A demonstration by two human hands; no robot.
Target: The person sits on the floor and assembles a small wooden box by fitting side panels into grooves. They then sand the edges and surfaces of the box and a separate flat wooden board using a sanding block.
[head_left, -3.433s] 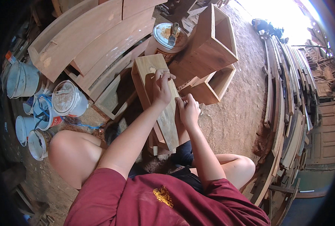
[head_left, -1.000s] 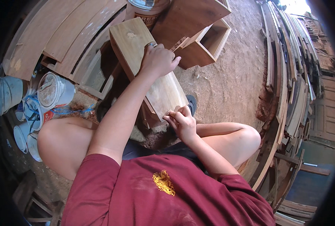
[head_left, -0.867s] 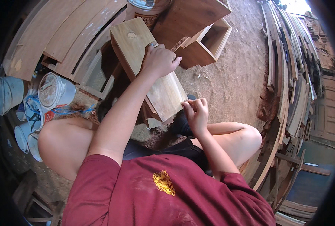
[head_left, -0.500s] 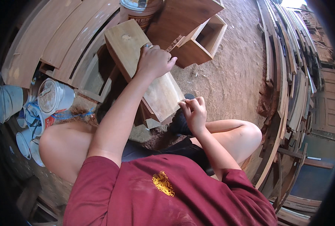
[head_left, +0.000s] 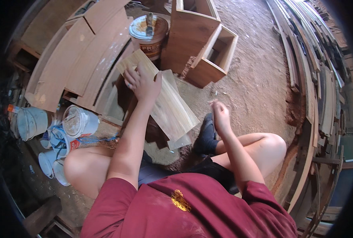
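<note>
One bare left hand [head_left: 142,84] in the head view, fingers loosely spread, lies on the pale face of a wooden box [head_left: 174,113] slanting across the middle; the right hand [head_left: 221,117] is raised apart from it, fingers curled in, whether around something I cannot tell. Just beyond the box stands a lidded bucket [head_left: 150,47] bearing a scraper [head_left: 149,25]; beside it open-ended wooden cases [head_left: 188,43] crowd the far side, pails [head_left: 81,122] the left, long planks [head_left: 303,79] the right
</note>
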